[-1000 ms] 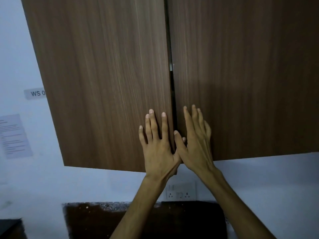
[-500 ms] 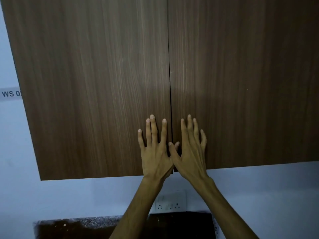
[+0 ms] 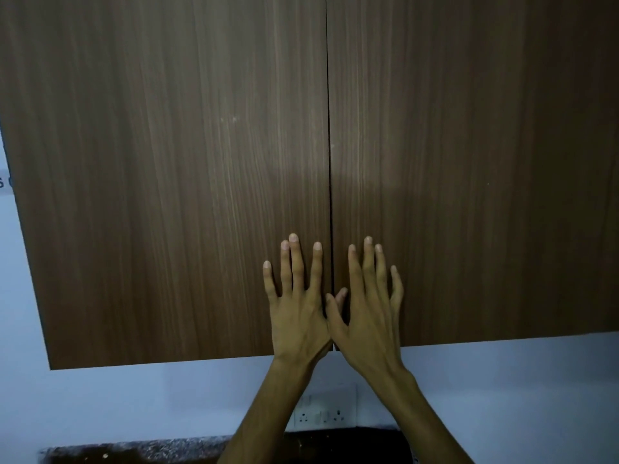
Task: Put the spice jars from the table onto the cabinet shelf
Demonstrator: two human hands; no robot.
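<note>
**A:** so what was going on with the cabinet [image 3: 167, 162]?

**B:** both doors were flush, only a thin dark seam down the middle. The left hand [image 3: 299, 316] lay flat on the left door [image 3: 160, 202], fingers straight and a bit spread, holding nothing. The right hand [image 3: 367, 321] was the same on the right door [image 3: 475, 182], palm down near the bottom edge, nothing gripped either. Thumbs overlapped right at the seam.

**A:** and the spice jars?

**B:** couldn't see any, tbh. The shelf was hidden behind the doors, so can't tell what was on it.

**A:** anything else around?

**B:** a white socket plate [image 3: 323, 415] on the pale wall [image 3: 134, 403] below the cabinet, partly behind the left forearm, and a dark speckled countertop [image 3: 134, 452] along the bottom. A bit of a label [image 3: 4, 182] peeked out at the far left.
</note>
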